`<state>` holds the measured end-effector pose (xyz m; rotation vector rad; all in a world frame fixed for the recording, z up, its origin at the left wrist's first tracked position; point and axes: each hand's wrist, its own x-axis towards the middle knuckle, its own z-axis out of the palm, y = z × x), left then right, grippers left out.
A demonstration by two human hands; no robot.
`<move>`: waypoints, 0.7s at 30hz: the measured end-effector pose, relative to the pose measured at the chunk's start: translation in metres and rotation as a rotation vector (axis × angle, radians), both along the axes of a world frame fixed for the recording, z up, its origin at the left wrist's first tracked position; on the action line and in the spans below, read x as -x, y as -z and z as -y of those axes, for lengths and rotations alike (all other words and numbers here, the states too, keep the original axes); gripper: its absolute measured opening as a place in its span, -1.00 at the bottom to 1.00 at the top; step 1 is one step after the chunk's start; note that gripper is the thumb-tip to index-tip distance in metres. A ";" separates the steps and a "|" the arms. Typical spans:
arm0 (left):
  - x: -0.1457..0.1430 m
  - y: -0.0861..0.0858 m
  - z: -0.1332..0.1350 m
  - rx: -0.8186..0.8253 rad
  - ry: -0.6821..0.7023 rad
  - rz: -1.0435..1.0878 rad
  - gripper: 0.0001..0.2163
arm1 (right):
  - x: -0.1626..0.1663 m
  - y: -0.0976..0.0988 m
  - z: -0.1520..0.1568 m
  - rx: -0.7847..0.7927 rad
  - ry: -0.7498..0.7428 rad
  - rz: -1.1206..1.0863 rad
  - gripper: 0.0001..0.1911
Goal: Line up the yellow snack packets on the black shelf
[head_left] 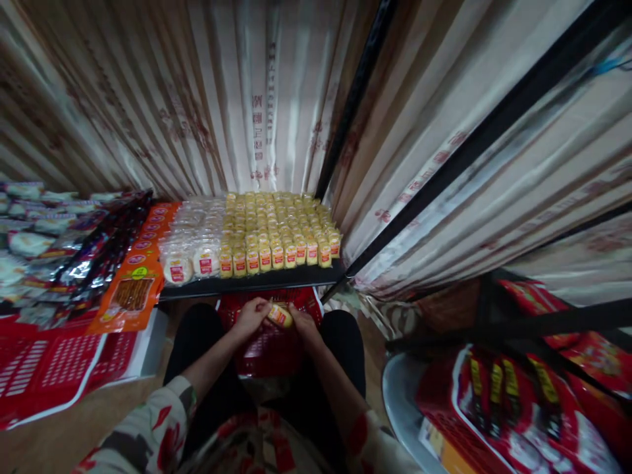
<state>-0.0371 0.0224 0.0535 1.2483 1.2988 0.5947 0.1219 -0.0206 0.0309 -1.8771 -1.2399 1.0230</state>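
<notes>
Between my two hands is a small yellow packaged snack cake [280,315] with a red and white label. My left hand [253,315] grips its left end, fingers closed. On its right end, my right hand [304,324] is closed too. Both hands are above a red plastic basket [266,352] between my knees. Just ahead, rows of matching yellow snack cakes [277,230] stand packed on a black shelf [247,283]. To their left are rows of round white packaged cakes [192,243] in clear wrappers.
Orange snack bags [131,289] and dark foil packets [99,243] lie further left on the shelf. A red basket [54,368] sits below them. At right, a grey tub [402,388] stands beside red packets [528,401]. Black poles [424,178] cross before pale curtains [291,99].
</notes>
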 end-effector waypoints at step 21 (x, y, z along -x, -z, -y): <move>-0.048 -0.067 -0.023 -0.490 0.073 -0.175 -0.82 | -0.009 -0.049 -0.005 -0.415 -0.020 0.422 -0.57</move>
